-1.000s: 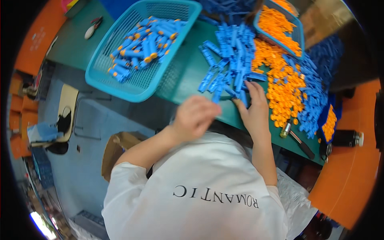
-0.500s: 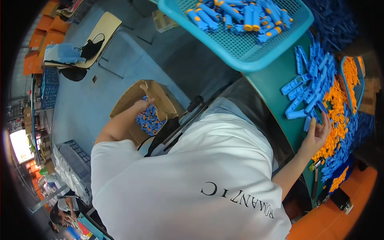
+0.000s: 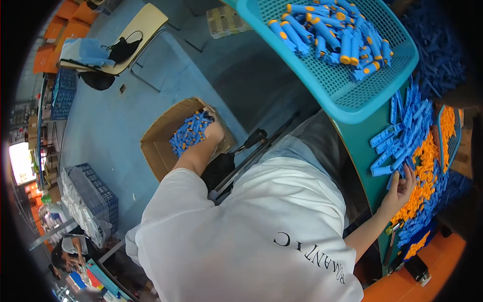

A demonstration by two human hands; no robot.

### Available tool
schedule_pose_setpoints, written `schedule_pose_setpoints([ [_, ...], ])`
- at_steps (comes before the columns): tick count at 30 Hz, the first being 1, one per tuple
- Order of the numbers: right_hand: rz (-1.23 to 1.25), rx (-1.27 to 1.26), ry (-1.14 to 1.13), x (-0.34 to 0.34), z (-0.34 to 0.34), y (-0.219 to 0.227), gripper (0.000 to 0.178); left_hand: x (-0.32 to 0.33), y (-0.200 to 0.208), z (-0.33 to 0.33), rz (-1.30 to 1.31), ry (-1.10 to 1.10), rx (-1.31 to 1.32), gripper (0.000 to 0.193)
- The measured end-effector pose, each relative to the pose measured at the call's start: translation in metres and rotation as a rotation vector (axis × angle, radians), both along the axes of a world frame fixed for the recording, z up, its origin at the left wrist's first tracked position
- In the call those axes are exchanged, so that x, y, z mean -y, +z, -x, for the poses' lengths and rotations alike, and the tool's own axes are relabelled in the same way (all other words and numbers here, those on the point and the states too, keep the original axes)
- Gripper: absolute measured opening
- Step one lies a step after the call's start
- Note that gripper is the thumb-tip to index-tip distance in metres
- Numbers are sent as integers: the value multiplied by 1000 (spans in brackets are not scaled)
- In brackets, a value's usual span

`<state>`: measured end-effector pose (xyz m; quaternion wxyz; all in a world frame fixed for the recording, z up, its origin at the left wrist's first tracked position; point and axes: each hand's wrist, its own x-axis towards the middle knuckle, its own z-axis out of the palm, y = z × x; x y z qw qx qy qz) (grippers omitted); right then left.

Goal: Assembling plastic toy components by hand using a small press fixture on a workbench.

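My left hand [image 3: 215, 132] reaches down into an open cardboard box [image 3: 151, 151] on the floor, at its right inner side. Its fingers are mostly hidden, so its grip does not show. Beside it in the box lies a heap of small blue plastic pieces with orange parts [image 3: 187, 135]. Over the green table, my right hand [image 3: 398, 194] is open with fingers apart, its fingertips at the near edge of a pile of long blue plastic parts [image 3: 397, 146]. Small orange plastic parts [image 3: 420, 186] are heaped just beyond it.
A turquoise basket [image 3: 347, 115] of blue tubes with orange ends [image 3: 327, 32] overhangs the table edge. Tools [image 3: 390, 241] and a black bottle [image 3: 417, 269] lie at the lower right. A chair [image 3: 146, 22] holds bags. Crates [image 3: 98, 189] stand left; another person works at lower left.
My left hand has moved to the right side of the box, and the inward-leaning flap no longer covers the heap. The view has shifted; my right hand stays by the blue parts.
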<state>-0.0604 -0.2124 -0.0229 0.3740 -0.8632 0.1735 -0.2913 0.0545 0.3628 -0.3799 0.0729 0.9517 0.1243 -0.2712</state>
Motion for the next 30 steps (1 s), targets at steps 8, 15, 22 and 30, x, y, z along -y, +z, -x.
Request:
schedule_pose_setpoints([
  [8,159,-75,4,-3,-3,3,37,79,32,-86,51,138,150,26],
  [15,187,-98,-21,-9,-3,4,40,155,29,-126,64,-20,231,20],
  [22,64,2,20,-10,-9,10,43,200,0,-101,-161,-378,189,70],
  [30,-125,171,-123,-28,-3,16,33,225,313,-21,569,-1057,-161,30],
])
